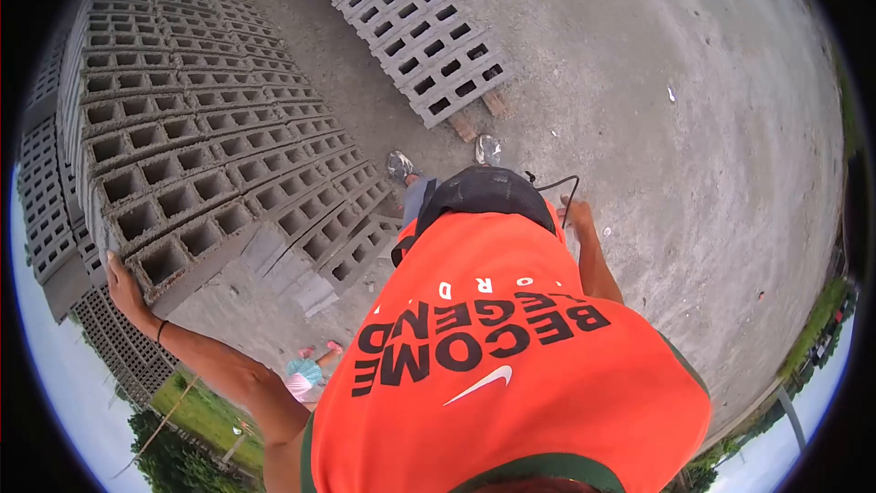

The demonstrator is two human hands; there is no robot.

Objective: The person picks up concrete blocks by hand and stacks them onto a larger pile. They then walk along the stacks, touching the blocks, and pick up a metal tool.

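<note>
My left hand [128, 290] is at the near corner of a large stack of grey hollow concrete blocks [214, 187], at the left. It touches the outer face of the corner block, fingers extended; no block is lifted. A dark band circles that wrist. My right hand [578, 215] hangs beside my waist, fingers loosely bent and apart, with no object visible in it. Next to it loops a thin black cord [573, 190] from the dark bundle at my waist [484, 190]. My orange shirt [511, 310] fills the lower middle.
Another row of hollow blocks [411, 27] stands on wooden pieces [463, 126] beyond my shoes [488, 150]. Grey concrete ground [693, 146] spreads to the right. Behind the left stack, a person in teal and pink [306, 370] is partly visible. More block stacks [119, 338] stand at the far left.
</note>
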